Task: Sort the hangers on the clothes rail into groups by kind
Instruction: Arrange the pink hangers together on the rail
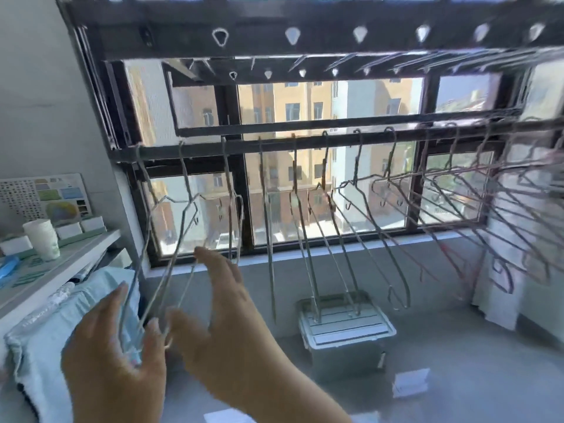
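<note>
Several silver wire hangers [308,248] hang by their hooks from a dark rail [274,146] across the window. At the right end, a tangled bunch of reddish and grey wire hangers [494,209] swings out. Two or three silver hangers at the left end [186,209] reach down to my hands. My left hand [113,355] is low on the left with its fingers straight up, and the hangers' lower ends lie against its palm. My right hand [222,303] is spread, its index fingertip touching a hanger wire. A perforated drying bar [329,36] runs overhead.
A lidded plastic box [345,328] stands on the grey floor under the middle hangers. A light blue cloth [45,346] lies at the lower left, beside a shelf [76,257] with paper cups [42,239]. White papers [409,383] lie on the floor.
</note>
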